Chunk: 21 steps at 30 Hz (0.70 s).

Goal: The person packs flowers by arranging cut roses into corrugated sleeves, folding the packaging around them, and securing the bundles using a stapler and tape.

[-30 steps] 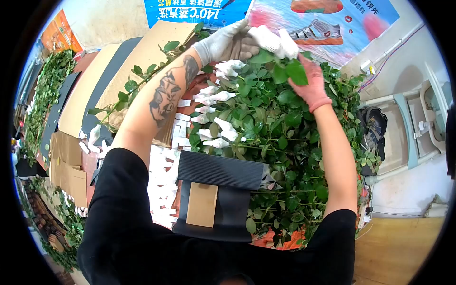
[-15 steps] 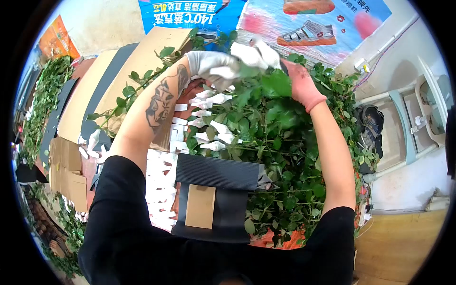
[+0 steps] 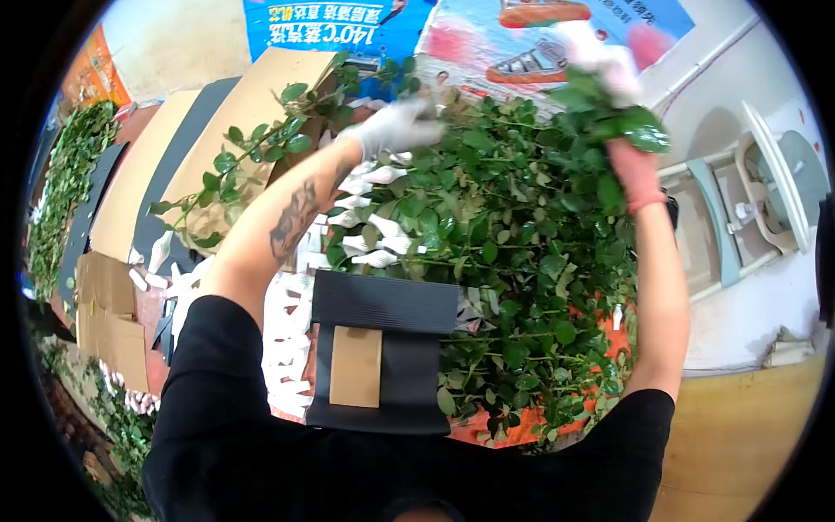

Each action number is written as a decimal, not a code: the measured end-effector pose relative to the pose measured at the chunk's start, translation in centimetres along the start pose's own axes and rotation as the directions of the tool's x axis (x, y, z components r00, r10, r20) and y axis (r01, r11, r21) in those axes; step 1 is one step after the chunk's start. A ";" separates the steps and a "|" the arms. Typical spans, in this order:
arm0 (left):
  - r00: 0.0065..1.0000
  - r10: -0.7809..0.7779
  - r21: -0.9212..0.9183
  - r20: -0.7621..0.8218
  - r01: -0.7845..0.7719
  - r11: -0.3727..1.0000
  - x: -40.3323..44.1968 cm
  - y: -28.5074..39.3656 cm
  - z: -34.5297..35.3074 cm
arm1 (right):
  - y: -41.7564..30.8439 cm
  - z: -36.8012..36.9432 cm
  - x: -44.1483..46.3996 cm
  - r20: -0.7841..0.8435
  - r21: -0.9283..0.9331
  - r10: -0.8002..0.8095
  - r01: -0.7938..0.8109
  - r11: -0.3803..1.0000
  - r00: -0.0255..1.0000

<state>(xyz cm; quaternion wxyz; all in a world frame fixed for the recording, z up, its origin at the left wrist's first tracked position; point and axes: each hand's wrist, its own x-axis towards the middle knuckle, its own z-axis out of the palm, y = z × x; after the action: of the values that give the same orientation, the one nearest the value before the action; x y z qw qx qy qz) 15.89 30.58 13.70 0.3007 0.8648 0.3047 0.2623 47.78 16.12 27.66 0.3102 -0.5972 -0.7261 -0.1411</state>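
My right hand [image 3: 633, 165], in a pink glove, is closed around leafy stems [image 3: 600, 113] topped by white net-sleeved flower heads [image 3: 600, 65], raised at the upper right and blurred. My left hand [image 3: 400, 129], in a whitish glove, is above the left edge of the leaf pile; its fingers are smeared by motion. Below it, several white net-sleeved heads [image 3: 376, 258] point left from the big pile of green stems [image 3: 513, 252].
A black ribbed sheet [image 3: 387, 300] with a small cardboard piece [image 3: 356, 365] lies in front of me. White sleeves [image 3: 287, 339] are spread left of it. Cardboard sheets [image 3: 252, 113] lean at the upper left. A white-framed chair [image 3: 722, 209] stands at the right.
My right hand has moved right with the sleeved stems, away from my left hand. My left hand has shifted slightly; the white heads near it are now with the right. The view has turned slightly.
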 end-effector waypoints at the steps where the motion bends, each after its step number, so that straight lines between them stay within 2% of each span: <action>1: 1.000 -0.001 0.363 0.003 0.000 0.932 -1.5 -2.3 1.9 | 0.2 -3.7 0.4 -0.035 -0.014 0.100 -0.100 0.995 0.994; 2: 0.999 -0.049 0.430 -0.020 0.053 0.901 -3.1 -5.0 4.1 | 3.5 -7.4 1.1 -0.066 -0.083 0.150 -0.155 0.984 0.986; 4: 0.980 -0.198 0.385 0.028 0.172 0.907 -5.3 -7.0 5.6 | 14.0 -15.5 1.4 -0.224 -0.310 0.109 -0.176 0.934 0.969; 5: 0.962 -0.263 0.397 0.068 0.215 0.892 -5.9 -7.2 6.0 | 16.5 -19.9 0.8 -0.295 -0.353 0.133 -0.237 0.905 0.946; 7: 0.953 -0.293 0.357 0.077 0.248 0.901 -6.1 -7.7 6.6 | 18.9 -28.6 -1.4 -0.425 -0.369 0.176 -0.348 0.862 0.888; 9: 0.982 -0.186 0.365 0.038 0.159 0.917 -6.1 -6.3 6.1 | 19.3 -35.5 -2.4 -0.484 -0.411 0.153 -0.378 0.830 0.861; 11: 0.963 -0.266 0.342 0.035 0.239 0.909 -4.5 -4.0 3.6 | 17.7 -41.0 -2.6 -0.450 -0.549 -0.009 -0.269 0.792 0.893; 13: 0.988 -0.147 0.486 0.046 0.106 0.868 -3.7 0.8 -1.3 | 15.0 -44.8 -1.8 -0.462 -0.774 -0.156 -0.310 0.552 0.873; 15: 0.986 -0.108 0.461 -0.130 0.157 0.874 -1.2 -1.1 -4.7 | 12.9 -47.9 0.1 -0.470 -0.728 -0.176 -0.268 0.631 0.865; 16: 0.979 -0.199 0.269 -0.034 0.201 0.942 -0.7 -0.1 -6.8 | 11.8 -49.5 1.1 -0.474 -0.703 -0.185 -0.244 0.668 0.861; 17: 0.961 -0.265 0.072 0.074 0.260 0.963 -0.6 1.6 -9.0 | 10.1 -49.1 2.0 -0.474 -0.694 -0.224 -0.204 0.691 0.852; 19: 0.921 -0.342 -0.186 0.188 0.375 0.908 -1.0 4.5 -10.6 | 5.8 -42.9 3.0 -0.411 -0.723 -0.321 -0.091 0.685 0.853; 20: 0.916 -0.326 -0.259 0.232 0.381 0.888 -1.6 6.4 -11.1 | 3.3 -38.5 3.5 -0.352 -0.745 -0.371 -0.018 0.667 0.859; 21: 0.916 -0.330 -0.254 0.228 0.383 0.888 -1.5 7.0 -11.1 | 0.7 -33.9 3.9 -0.283 -0.759 -0.414 0.062 0.648 0.865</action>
<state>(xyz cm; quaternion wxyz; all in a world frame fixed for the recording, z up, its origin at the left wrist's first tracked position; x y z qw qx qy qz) 10.40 29.12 25.57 0.4950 0.7594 0.3882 0.1660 57.66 -0.13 56.02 0.1780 -0.5192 -0.5953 -0.5868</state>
